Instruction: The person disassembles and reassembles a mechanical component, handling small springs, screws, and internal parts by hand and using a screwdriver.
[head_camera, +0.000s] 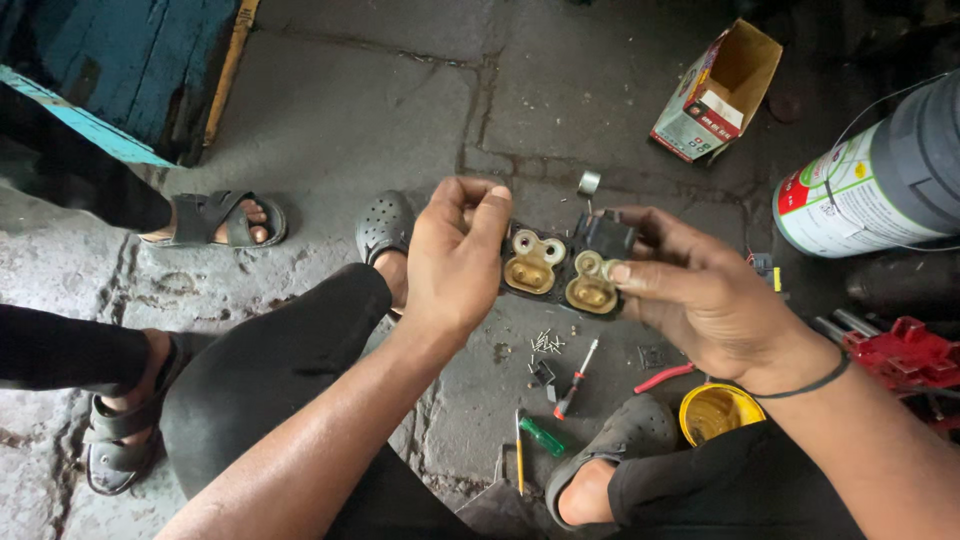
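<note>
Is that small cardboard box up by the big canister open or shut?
Open. The cardboard box lies on its side on the stone floor, flaps spread, its brown inside showing; nothing is visible in it.

Black wristband (800, 385), dark trousers (260, 390), grey clogs (620, 435)

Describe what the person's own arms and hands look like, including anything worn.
Both forearms are bare, with no sleeves or gloves. The left hand wears nothing. The right hand has a thin dark band around its wrist. No rings or markings show.
</note>
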